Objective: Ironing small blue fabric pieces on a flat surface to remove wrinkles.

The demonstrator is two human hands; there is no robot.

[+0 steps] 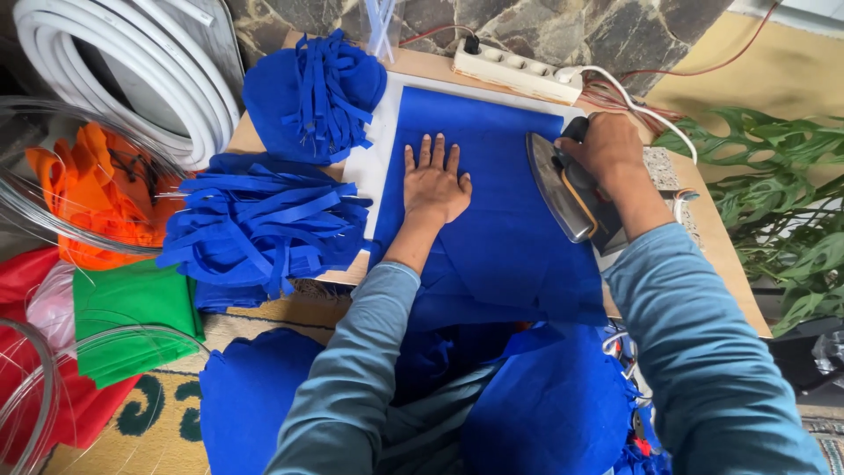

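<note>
Your left hand (435, 185) lies flat, fingers spread, on the blue cloth (492, 220) at frame centre; your right hand (607, 145) grips the iron (563, 189), tilted on edge. Keep the cloth taut and fingers away from the soleplate.

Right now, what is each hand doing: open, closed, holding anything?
Left hand: open, flat on the blue fabric.
Right hand: closed on the handle of the iron.

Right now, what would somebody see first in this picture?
Probably the big blue cloth spread across the middle of the board, with the left hand flat on it. Beside it, the right hand grips an iron, tilted up on the cloth's right edge.
</note>
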